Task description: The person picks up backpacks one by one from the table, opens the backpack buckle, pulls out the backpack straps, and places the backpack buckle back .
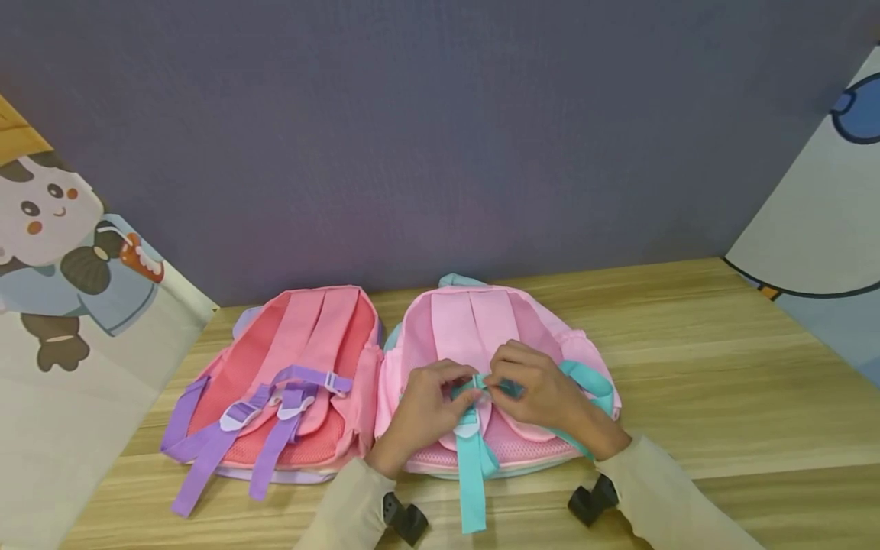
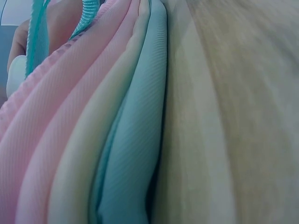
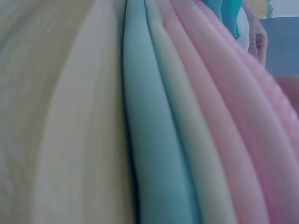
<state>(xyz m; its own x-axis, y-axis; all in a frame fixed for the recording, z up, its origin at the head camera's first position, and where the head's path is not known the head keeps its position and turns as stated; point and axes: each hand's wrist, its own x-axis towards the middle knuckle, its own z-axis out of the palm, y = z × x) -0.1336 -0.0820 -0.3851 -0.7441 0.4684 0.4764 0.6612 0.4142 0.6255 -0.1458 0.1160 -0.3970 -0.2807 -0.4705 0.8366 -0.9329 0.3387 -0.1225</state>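
A light pink backpack (image 1: 450, 325) with teal straps lies back panel up in the middle of the head view. Over its lower half my left hand (image 1: 425, 406) pinches a teal strap near a small white buckle between thumb and forefinger. My right hand (image 1: 539, 386) pinches the same teal webbing just to the right, fingertips close to the left ones. Below them hangs a loose teal strap end (image 1: 471, 489), under a white strap adjuster (image 1: 467, 428). Both wrist views show mostly the bag's pink, cream and teal bottom edge (image 2: 135, 116), with the hands largely hidden.
To the left lies a coral pink backpack (image 1: 275, 336) with purple straps (image 1: 206, 466) and white adjusters, close beside the light pink one. Both rest on a wood-grain table (image 1: 722, 367). Behind stands a dark grey panel (image 1: 454, 137), with cartoon-printed walls (image 1: 41, 428) at the sides.
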